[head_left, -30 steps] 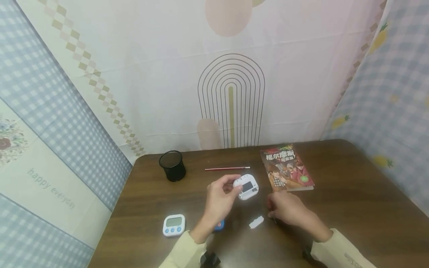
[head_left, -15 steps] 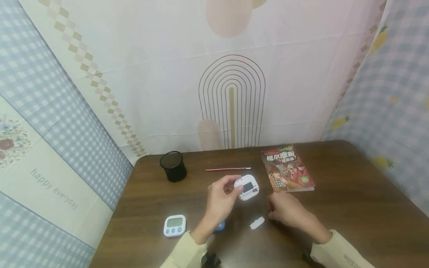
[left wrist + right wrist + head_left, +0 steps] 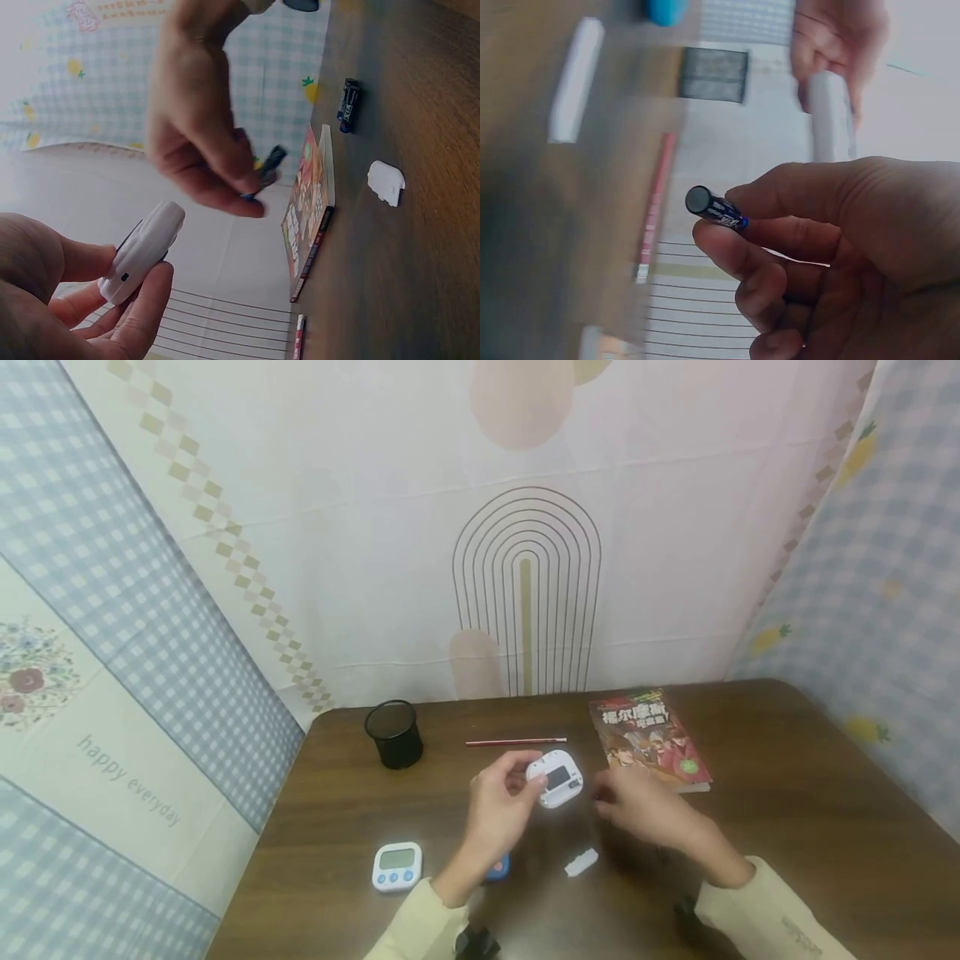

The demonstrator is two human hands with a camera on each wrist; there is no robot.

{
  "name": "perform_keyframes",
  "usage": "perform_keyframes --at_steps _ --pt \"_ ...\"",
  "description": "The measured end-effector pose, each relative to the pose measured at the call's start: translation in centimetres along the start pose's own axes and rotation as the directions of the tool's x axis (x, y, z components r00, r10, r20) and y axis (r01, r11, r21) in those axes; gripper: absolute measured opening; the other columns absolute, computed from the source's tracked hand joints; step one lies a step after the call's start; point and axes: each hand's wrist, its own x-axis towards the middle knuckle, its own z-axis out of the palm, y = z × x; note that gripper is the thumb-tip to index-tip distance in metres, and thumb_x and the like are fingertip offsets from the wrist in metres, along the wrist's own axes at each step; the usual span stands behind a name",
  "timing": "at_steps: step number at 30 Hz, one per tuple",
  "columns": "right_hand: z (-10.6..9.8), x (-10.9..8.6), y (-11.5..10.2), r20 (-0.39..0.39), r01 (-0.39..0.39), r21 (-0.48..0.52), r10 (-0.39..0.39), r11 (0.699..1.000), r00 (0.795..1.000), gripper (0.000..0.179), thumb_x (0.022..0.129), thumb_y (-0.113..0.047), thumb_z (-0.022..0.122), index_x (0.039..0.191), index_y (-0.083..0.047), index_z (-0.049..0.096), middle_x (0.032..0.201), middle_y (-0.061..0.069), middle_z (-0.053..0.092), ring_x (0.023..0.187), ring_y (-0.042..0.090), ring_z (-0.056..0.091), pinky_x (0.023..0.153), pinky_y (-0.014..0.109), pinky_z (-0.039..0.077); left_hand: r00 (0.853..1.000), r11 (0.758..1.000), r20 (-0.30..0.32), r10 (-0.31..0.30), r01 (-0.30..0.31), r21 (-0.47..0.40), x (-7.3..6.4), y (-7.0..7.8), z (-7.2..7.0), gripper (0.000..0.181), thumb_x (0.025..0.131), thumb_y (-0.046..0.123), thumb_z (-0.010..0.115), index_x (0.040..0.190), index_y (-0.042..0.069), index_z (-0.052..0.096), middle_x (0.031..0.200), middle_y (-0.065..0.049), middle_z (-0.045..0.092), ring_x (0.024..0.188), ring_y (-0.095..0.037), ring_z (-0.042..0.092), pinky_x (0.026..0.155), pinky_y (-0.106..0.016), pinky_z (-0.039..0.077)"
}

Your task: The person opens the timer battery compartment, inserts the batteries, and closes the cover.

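Observation:
My left hand holds a white kitchen timer by its edge, back side up, with the battery compartment uncovered. Close to its right, my right hand pinches a small dark battery between thumb and fingers, apart from the timer. The white battery cover lies on the table below the hands. A second battery rests on the tabletop in the left wrist view, near that cover. Another white timer sits to the left, screen up. A blue timer-like thing is partly hidden by my left wrist.
A black mesh pen cup stands at the back left of the brown table. A red pencil lies along the back, with a comic-style book at the back right, partly behind my right hand.
My right hand has risen from the table and come up beside the timer, carrying the battery. My left hand keeps holding the timer in place. The head view has shifted slightly.

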Motion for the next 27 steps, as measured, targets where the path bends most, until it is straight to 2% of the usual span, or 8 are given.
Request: perform_keyframes --at_steps 6,12,17,23,27 --pt "-1.5 0.7 -0.8 -0.046 0.007 0.071 -0.004 0.997 0.999 0.008 0.09 -0.003 0.079 0.096 -0.007 0.078 0.083 -0.007 0.071 0.074 0.006 0.06 0.067 0.026 0.055 1.0 1.0 -0.001 -0.014 0.014 -0.002 0.1 0.0 0.1 0.028 0.092 0.002 0.079 0.118 0.009 0.077 0.106 -0.008 0.079 0.081 -0.014 0.073 0.071 -0.025 0.061" --pt "-1.7 0.7 -0.8 -0.059 0.005 0.141 0.003 0.99 0.998 0.01 0.09 -0.003 0.08 0.095 -0.011 0.077 0.084 -0.008 0.069 0.076 0.005 0.061 0.068 0.024 0.057 1.0 1.0 0.011 -0.028 0.029 -0.013 -0.1 0.1 0.1 0.027 0.093 0.002 0.078 0.12 0.007 0.075 0.113 -0.011 0.078 0.086 -0.019 0.077 0.073 -0.027 0.063" --pt "-1.9 0.4 -0.9 -0.087 0.03 0.206 -0.012 0.978 0.996 0.009 0.09 -0.006 0.082 0.094 -0.013 0.077 0.085 -0.008 0.069 0.077 0.005 0.061 0.069 0.024 0.057 0.999 0.999 0.011 -0.05 0.05 -0.021 -0.1 0.2 0.1 0.029 0.094 0.001 0.076 0.123 0.008 0.074 0.117 -0.011 0.077 0.083 -0.014 0.075 0.068 -0.022 0.061" --pt "-2.3 0.0 -2.0 -0.16 0.068 0.3 -0.02 0.952 0.987 0.011 0.09 -0.008 0.082 0.093 -0.017 0.076 0.084 -0.01 0.07 0.076 0.008 0.063 0.068 0.026 0.056 0.998 0.997 0.025 -0.06 0.061 -0.047 -0.2 0.2 -0.1 0.03 0.095 0.001 0.075 0.124 0.008 0.073 0.119 -0.012 0.077 0.083 -0.014 0.076 0.063 -0.022 0.061" --pt "-2.1 -0.1 -2.8 -0.232 0.089 0.315 -0.014 0.945 0.973 0.011 0.09 -0.009 0.083 0.094 -0.018 0.077 0.081 -0.011 0.069 0.072 0.009 0.06 0.062 0.025 0.053 0.999 0.998 0.027 -0.046 0.047 -0.051 -0.3 0.2 0.1 0.029 0.094 0.002 0.076 0.123 0.007 0.074 0.121 -0.014 0.077 0.087 -0.019 0.078 0.065 -0.022 0.061"
